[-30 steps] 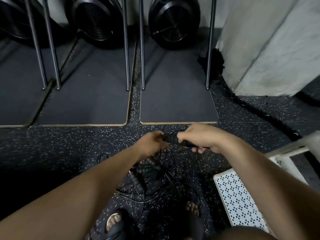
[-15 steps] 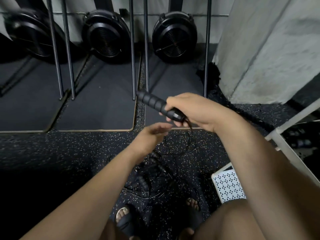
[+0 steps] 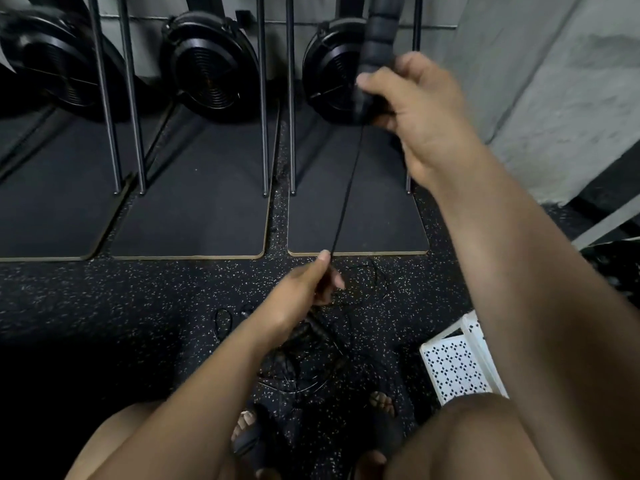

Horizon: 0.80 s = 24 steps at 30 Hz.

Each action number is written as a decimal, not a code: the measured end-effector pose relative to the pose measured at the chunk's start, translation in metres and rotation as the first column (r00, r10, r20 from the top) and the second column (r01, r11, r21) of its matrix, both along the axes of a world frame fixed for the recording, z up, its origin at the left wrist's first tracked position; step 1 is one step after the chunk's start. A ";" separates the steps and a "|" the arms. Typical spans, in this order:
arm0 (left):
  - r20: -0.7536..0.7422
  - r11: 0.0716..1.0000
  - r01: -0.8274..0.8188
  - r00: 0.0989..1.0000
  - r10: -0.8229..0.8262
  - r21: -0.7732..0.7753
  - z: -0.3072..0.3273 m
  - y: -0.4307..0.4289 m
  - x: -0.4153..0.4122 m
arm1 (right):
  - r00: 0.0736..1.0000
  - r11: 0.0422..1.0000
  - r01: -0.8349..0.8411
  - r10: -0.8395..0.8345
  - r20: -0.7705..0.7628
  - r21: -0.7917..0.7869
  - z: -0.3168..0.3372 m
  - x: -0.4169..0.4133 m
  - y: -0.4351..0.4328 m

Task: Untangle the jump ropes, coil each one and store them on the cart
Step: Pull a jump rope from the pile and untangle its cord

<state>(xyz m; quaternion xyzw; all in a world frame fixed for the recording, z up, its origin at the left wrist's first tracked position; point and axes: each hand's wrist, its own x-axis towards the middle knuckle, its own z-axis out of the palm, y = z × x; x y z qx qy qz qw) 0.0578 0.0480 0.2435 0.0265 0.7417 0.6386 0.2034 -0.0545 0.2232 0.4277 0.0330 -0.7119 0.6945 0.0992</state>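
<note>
My right hand (image 3: 419,109) grips a black ribbed jump rope handle (image 3: 379,36), held upright near the top of the view. Its thin black cord (image 3: 346,188) runs taut and straight down to my left hand (image 3: 304,289), which pinches the cord between thumb and fingers. Below my left hand a tangle of jump ropes (image 3: 311,355) with other black handles lies on the speckled floor in front of my feet. A corner of the white perforated cart (image 3: 453,368) shows at the lower right, partly hidden by my right arm.
Three dark floor mats (image 3: 194,209) lie ahead, with thin steel legs (image 3: 263,98) standing on them and black fan wheels (image 3: 211,71) behind. A grey concrete wall (image 3: 554,98) rises on the right. My sandalled feet (image 3: 249,434) stand just behind the tangle.
My right hand has lifted the handle up and turned it upright. The cord has gone taut, and my left hand now pinches it lower down.
</note>
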 end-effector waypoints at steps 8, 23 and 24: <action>-0.015 0.965 -0.230 0.972 0.234 0.126 0.011 -0.011 -0.027 | 0.982 0.985 0.172 -0.172 0.075 0.009 -0.061 0.032 0.007; -0.037 0.844 -0.491 0.860 0.510 0.215 0.034 -0.027 -0.059 | 0.924 0.989 -0.101 0.133 0.358 -0.105 -0.132 0.086 -0.030; -0.037 0.847 -0.484 0.864 0.503 0.220 0.034 -0.028 -0.060 | 0.925 0.992 -0.067 0.102 0.365 -0.107 -0.134 0.081 -0.033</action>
